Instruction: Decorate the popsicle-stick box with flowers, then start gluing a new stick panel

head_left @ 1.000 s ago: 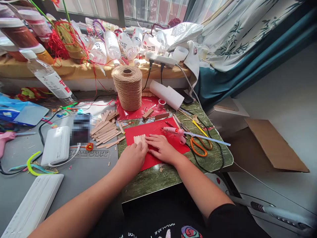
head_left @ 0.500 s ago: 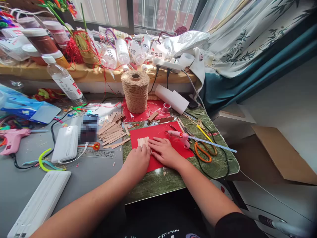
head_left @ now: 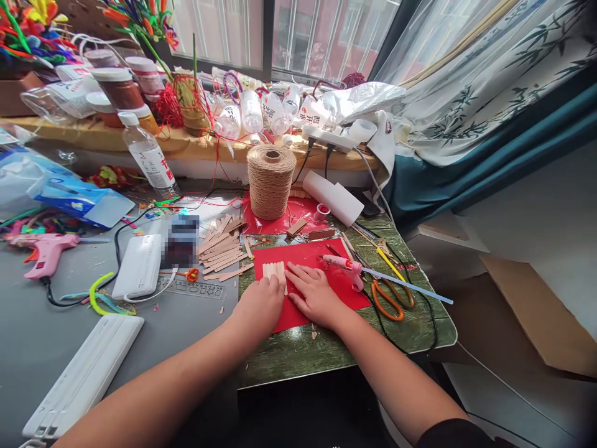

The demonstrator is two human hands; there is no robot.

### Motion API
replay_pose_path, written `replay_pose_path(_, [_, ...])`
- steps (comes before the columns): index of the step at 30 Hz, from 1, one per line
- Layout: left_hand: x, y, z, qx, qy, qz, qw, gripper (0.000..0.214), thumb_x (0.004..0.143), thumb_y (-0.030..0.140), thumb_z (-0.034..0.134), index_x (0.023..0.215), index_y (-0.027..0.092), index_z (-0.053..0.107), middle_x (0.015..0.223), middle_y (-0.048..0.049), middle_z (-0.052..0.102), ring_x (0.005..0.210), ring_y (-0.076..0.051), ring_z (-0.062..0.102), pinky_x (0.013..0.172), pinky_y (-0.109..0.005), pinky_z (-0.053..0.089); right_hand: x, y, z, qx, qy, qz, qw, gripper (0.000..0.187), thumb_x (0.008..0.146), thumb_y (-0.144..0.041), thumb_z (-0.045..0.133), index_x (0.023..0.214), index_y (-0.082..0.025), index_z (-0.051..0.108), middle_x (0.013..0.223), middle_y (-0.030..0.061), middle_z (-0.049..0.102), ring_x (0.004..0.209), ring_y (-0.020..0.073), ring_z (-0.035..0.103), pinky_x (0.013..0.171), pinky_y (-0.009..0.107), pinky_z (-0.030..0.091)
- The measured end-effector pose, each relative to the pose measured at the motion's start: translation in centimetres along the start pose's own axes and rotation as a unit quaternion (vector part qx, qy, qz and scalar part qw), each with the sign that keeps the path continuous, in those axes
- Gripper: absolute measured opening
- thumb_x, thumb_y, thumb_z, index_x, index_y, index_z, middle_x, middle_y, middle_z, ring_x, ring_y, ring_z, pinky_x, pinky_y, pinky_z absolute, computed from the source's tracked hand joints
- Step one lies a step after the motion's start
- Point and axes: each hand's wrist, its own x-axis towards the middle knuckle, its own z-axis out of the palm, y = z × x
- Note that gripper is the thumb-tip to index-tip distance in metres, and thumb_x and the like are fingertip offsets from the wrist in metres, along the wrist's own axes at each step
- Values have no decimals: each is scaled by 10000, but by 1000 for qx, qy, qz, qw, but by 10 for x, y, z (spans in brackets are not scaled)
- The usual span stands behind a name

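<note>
A row of pale craft sticks (head_left: 274, 270) lies side by side on a red sheet of paper (head_left: 265, 254). My left hand (head_left: 262, 303) has its fingers curled over the near end of the row, and its fingertips are partly hidden. Flat on the red paper, just right of the sticks, rests my right hand (head_left: 313, 295) with fingers spread. A pink hot glue gun (head_left: 344, 264) with a long glue stick lies on the paper's right side. Orange-handled scissors (head_left: 388, 300) are beside it.
Loose craft sticks (head_left: 221, 255) are piled left of the paper. Behind it stand a twine spool (head_left: 271, 183) and a paper roll (head_left: 333, 198). A water bottle (head_left: 150, 158), a second pink glue gun (head_left: 49, 252) and a white power bank (head_left: 137, 266) occupy the left side.
The view has turned left, so everything sits further right. My right hand has drawn slightly away from the sticks, uncovering more of them. My left hand stays at their near end.
</note>
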Motion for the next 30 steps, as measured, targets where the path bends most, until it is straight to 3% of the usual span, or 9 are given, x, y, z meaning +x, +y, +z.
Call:
replay_pose_path(7, [3,-4,-9,9,-24,9,1000,480,980,134,462,1447,61,543,1145,-201,643,1002,-310,648,776,-390,524,-11,-9,1,-3,6,-12,1000,504,1041,-338,503,1539,-254,499,1641,92,429,1516,333,372,1222,592,267])
replay_pose_path(16, [3,2,-1,14,-20,4,1000,512,937,147,551,1443,73,542,1186,-219,637,1063,-306,634,830,-387,524,-28,-10,7,-1,-4,-11,1000,624,1021,-362,547,1613,-265,374,1682,105,342,1575,330,281,1262,630,222])
replay_pose_path(30, [12,-11,7,4,10,-32,999,422,979,111,454,1379,48,574,1168,-218,635,1031,-304,643,794,-390,531,-29,-11,4,3,-13,-5,1000,617,1033,-356,517,1621,-262,356,1686,78,335,1575,325,281,1277,619,199])
